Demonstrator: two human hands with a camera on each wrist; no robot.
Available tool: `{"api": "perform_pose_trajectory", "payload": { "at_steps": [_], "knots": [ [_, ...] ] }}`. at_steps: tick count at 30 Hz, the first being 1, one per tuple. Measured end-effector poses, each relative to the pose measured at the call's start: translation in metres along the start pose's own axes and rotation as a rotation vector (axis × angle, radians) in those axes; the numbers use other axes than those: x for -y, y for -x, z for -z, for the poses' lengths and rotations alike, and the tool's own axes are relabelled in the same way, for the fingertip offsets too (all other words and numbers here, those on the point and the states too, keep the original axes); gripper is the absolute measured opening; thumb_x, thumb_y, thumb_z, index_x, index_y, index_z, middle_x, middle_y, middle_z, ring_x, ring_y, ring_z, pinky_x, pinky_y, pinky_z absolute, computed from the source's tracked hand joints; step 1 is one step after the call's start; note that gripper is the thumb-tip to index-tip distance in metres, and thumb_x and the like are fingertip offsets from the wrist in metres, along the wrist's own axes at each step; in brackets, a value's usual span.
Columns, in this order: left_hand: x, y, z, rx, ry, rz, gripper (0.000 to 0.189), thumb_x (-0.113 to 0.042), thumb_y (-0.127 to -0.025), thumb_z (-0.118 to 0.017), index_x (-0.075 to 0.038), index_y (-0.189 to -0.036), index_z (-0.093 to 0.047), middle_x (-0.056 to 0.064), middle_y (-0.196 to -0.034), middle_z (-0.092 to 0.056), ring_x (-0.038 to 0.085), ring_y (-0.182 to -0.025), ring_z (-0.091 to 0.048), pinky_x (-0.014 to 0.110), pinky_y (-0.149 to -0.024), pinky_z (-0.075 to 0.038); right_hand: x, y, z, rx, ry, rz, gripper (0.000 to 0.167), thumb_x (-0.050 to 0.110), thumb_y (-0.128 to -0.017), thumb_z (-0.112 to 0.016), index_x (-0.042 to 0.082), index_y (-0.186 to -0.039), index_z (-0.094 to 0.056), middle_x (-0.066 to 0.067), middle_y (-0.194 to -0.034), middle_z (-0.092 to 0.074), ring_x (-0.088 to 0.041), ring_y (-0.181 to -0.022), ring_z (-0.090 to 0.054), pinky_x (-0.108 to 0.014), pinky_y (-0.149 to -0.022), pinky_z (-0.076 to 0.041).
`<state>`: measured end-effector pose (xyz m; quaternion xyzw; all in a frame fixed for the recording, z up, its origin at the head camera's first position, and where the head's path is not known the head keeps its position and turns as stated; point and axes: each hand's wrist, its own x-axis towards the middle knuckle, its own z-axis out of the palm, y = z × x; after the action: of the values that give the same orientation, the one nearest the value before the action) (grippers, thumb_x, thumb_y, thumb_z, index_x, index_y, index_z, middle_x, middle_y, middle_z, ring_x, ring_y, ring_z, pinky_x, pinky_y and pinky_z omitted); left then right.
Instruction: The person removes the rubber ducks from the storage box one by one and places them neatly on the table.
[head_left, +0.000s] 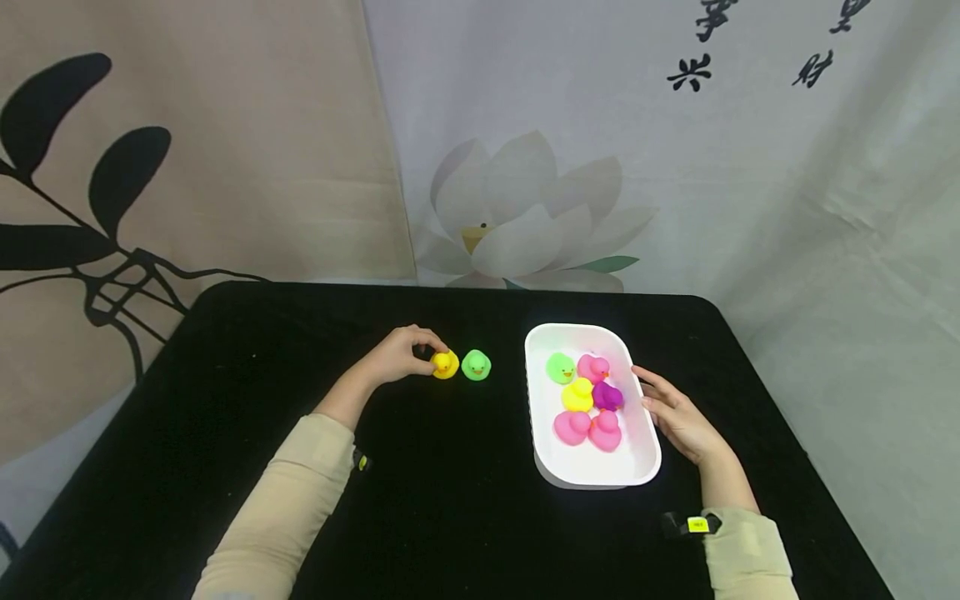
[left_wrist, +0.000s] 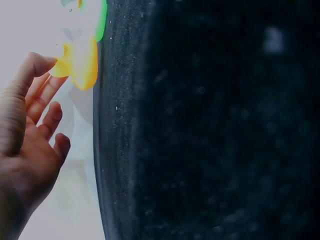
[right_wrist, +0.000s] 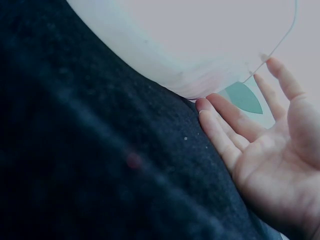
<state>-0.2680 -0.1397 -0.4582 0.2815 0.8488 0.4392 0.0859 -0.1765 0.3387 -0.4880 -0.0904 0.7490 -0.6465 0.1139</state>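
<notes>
My left hand [head_left: 401, 357] pinches a yellow rubber duck [head_left: 446, 364] between thumb and fingers, low over the black table. Beside it, just to the right, a green rubber duck [head_left: 476, 365] sits facing me. In the left wrist view the thumb lies against the head of the yellow duck [left_wrist: 82, 65]. A white plastic tub [head_left: 551, 467] stands to the right with several rubber ducks inside. My right hand [head_left: 686, 421] rests its fingertips on the tub's right side, fingers fairly straight. The right wrist view has these fingertips [right_wrist: 202, 105] right at the wall of the tub [right_wrist: 165, 75].
Inside the tub are a green duck [head_left: 560, 368], a yellow duck [head_left: 577, 395], a purple duck [head_left: 607, 396] and several pink ducks [head_left: 572, 427]. The black table [head_left: 450, 525] ends at a printed cloth backdrop [head_left: 517, 217] behind it.
</notes>
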Motion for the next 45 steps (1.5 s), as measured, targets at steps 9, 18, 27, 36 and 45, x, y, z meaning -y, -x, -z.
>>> {"api": "perform_pose_trajectory", "payload": {
  "at_steps": [9,18,27,36,45],
  "knots": [
    [0.005,0.000,-0.001,0.016,0.023,0.008,0.029,0.001,-0.079,-0.073,0.002,-0.108,-0.069,0.015,-0.113,-0.065,0.036,-0.102,-0.048,0.051,-0.088,-0.041,-0.001,0.000,0.000,-0.001,0.006,-0.004,0.053,0.014,-0.099,-0.051,0.007,-0.148,-0.030,-0.032,-0.143,-0.031,-0.007,-0.109,-0.058,-0.035,-0.084,-0.050],
    [0.010,0.002,0.000,0.032,0.005,-0.016,0.029,-0.002,-0.082,-0.069,-0.006,-0.110,-0.070,0.002,-0.111,-0.065,0.026,-0.099,-0.048,0.042,-0.085,-0.043,0.000,0.000,-0.001,-0.002,-0.002,-0.010,0.054,0.014,-0.099,-0.052,0.007,-0.147,-0.031,-0.031,-0.143,-0.031,-0.007,-0.109,-0.058,-0.034,-0.084,-0.050],
    [0.007,0.001,0.002,0.076,0.025,0.065,0.031,-0.004,-0.086,-0.068,-0.010,-0.116,-0.068,0.003,-0.117,-0.062,0.025,-0.108,-0.047,0.047,-0.091,-0.039,0.000,-0.001,-0.001,-0.001,0.002,-0.012,0.054,0.014,-0.099,-0.051,0.008,-0.148,-0.030,-0.031,-0.143,-0.031,-0.007,-0.109,-0.058,-0.035,-0.084,-0.050],
    [-0.006,0.006,0.004,-0.042,0.020,0.081,0.031,-0.010,-0.085,-0.071,-0.007,-0.116,-0.067,0.004,-0.115,-0.062,0.026,-0.103,-0.049,0.043,-0.085,-0.042,-0.001,0.000,0.001,0.008,0.001,0.001,0.052,0.013,-0.100,-0.050,0.008,-0.148,-0.030,-0.031,-0.142,-0.032,-0.007,-0.109,-0.058,-0.036,-0.083,-0.051],
    [-0.030,0.009,-0.004,-0.125,0.036,0.040,0.032,-0.014,-0.085,-0.072,-0.009,-0.117,-0.067,0.002,-0.114,-0.061,0.029,-0.102,-0.049,0.050,-0.085,-0.043,-0.001,0.000,0.001,0.008,-0.003,0.003,0.052,0.013,-0.099,-0.050,0.007,-0.148,-0.030,-0.023,-0.140,-0.037,-0.008,-0.110,-0.058,-0.035,-0.084,-0.050]
  ]
}}
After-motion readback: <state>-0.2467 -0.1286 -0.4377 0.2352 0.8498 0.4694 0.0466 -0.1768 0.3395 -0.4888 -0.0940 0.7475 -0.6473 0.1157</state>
